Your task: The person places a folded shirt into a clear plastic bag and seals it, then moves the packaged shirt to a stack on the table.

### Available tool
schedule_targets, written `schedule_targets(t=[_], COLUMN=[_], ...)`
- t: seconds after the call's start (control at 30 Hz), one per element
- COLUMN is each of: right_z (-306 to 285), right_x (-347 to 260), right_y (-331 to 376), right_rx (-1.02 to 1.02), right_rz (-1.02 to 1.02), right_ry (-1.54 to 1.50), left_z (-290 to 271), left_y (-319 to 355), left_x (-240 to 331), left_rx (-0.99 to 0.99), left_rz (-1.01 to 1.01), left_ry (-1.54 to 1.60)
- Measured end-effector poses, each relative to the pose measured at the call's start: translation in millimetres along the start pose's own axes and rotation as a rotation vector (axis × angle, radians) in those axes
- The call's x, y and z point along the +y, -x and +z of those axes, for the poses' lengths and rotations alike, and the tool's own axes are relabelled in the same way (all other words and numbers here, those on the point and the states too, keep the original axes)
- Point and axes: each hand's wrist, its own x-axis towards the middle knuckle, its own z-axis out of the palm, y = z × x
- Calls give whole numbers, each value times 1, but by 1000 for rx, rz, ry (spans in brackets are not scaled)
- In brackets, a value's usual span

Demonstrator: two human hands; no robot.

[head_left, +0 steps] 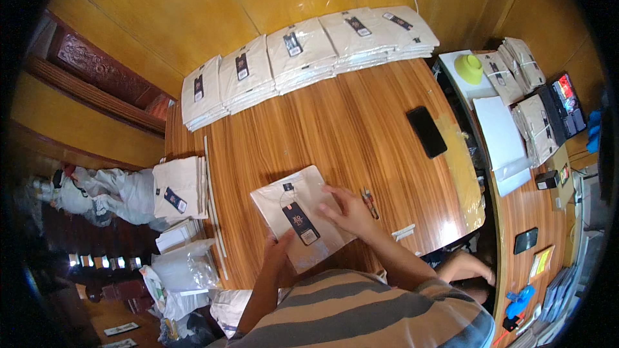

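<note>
A folded cream garment in a clear plastic bag (274, 203) lies in front of me on the wooden table, slightly turned. A black hang tag (300, 224) on a loop of string shows on its front, below a small dark neck label. My left hand (277, 252) grips the bag's lower left edge, its thumb on top and its other fingers mostly hidden. On the bag's right side rests my right hand (351, 214), fingers stretched out and apart.
Stacks of bagged cream garments (303, 51) line the table's back edge. Another garment stack (182, 183) stands at the left. A black phone (426, 132) and a small pen-like tool (369, 203) lie rightward. Beyond is a side desk (516, 212); someone's bare leg (465, 267) shows below.
</note>
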Motion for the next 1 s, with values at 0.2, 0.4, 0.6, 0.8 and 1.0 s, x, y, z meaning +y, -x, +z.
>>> schedule_targets(t=[0.2,0.4,0.6,0.8,1.0], right_z=[-26,-132,-286,-416,-532], right_x=[-52,-67,-39,5,109], right_y=[22,-53,-182,-315,-362], right_rx=[793,844,930,998,1189], right_rz=[69,-84,-386,-137,-138], right_ry=[-364,-920,-494,-738,-328], left_z=[101,223,196,170,188], left_y=[-27,-93,-195,-208,-219], left_x=[121,180,89,65,68], left_rx=[-238,-441,-76,-171,-238], left_rz=[405,402,860,681,757], left_ry=[51,-253,-1312,-1552,-1409])
